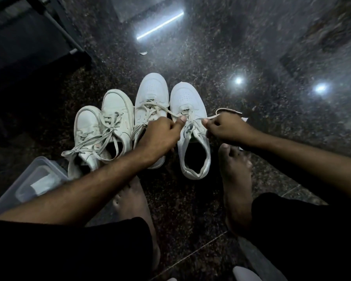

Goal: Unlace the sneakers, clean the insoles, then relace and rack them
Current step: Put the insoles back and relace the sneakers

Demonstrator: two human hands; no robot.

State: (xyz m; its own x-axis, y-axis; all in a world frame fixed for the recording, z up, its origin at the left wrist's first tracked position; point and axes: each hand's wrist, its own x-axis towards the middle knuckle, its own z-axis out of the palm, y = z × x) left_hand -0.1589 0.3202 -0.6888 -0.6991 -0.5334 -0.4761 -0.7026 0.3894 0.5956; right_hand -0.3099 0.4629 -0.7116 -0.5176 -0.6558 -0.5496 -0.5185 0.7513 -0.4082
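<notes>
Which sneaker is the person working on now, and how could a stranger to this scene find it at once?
Four white sneakers stand in a row on the dark speckled floor, toes pointing away from the person. The one meant is the rightmost sneaker, just ahead of the bare foot. It alone has both hands on its lace: the left hand and the right hand each pinch an end.

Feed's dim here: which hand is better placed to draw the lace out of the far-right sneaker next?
Right hand, probably: it pinches the off-white flat lace end beside the white leather sneaker, with open floor to pull across. The left hand reaches over a neighbouring shoe.
</notes>
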